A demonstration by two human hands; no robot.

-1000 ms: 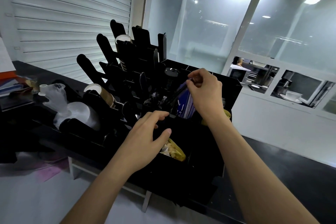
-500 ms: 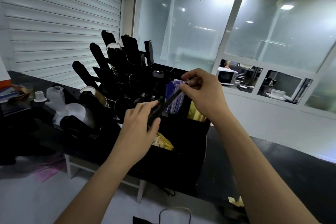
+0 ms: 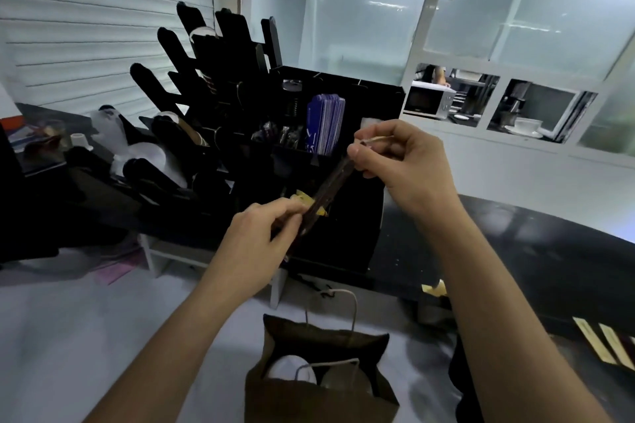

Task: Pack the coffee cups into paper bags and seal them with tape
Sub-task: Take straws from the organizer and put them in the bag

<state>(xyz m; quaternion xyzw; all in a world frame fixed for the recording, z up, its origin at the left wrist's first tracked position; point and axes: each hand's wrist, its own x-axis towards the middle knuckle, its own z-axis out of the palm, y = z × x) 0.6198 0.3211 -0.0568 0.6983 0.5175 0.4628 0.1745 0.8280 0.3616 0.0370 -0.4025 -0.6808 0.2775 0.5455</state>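
Your brown paper bag (image 3: 319, 385) stands upright on the white surface at bottom centre, mouth open, string handles raised. Two white-lidded coffee cups (image 3: 291, 369) sit inside, side by side. You hold a dark brown strip (image 3: 326, 191), slanted, stretched between both hands above the bag; material unclear.
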